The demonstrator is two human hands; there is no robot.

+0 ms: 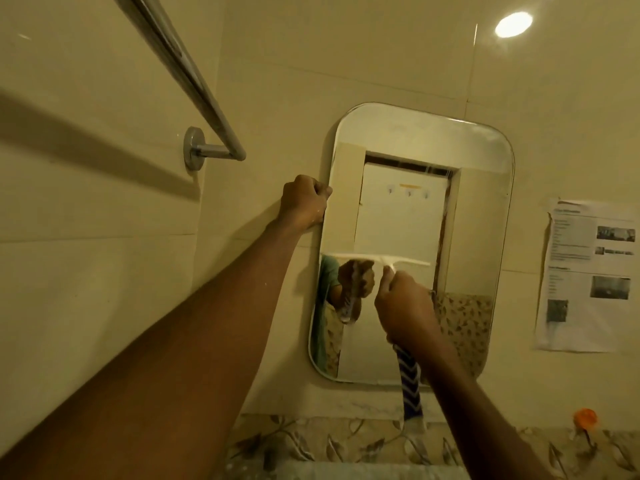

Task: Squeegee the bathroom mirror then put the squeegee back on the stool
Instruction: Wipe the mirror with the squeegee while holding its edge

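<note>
A rounded rectangular mirror hangs on the beige tiled wall. My right hand is closed around the handle of a white squeegee, whose blade lies flat across the glass about halfway down, on the left half. The blue-and-white patterned end of the handle sticks out below my fist. My left hand grips the mirror's left edge near its upper part. The stool is out of view.
A chrome towel bar with its wall mount juts out at upper left, above my left arm. A printed paper sheet is stuck to the wall right of the mirror. An orange object sits low on the floral tile border.
</note>
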